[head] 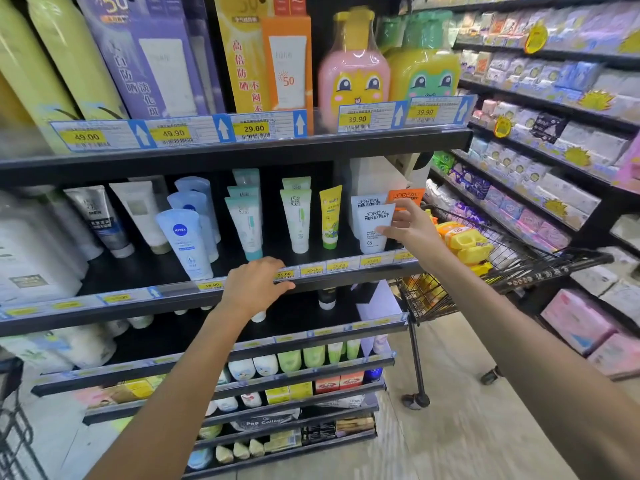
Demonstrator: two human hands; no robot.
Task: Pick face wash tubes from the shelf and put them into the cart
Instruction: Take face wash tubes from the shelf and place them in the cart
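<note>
Right hand (414,233) pinching white L'Oréal Men Expert plastic tube (376,227), not yet off black shelf (242,268). Left hand (254,284) resting flat-fingered on shelf edge. Black wire cart (512,268) at 3 o'clock, possibly no tubes inside.

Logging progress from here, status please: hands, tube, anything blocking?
Right hand pinching front white L'Oreal tube, still on shelf. Left hand resting on shelf edge, holding nothing. Cart right, path clear.
</note>
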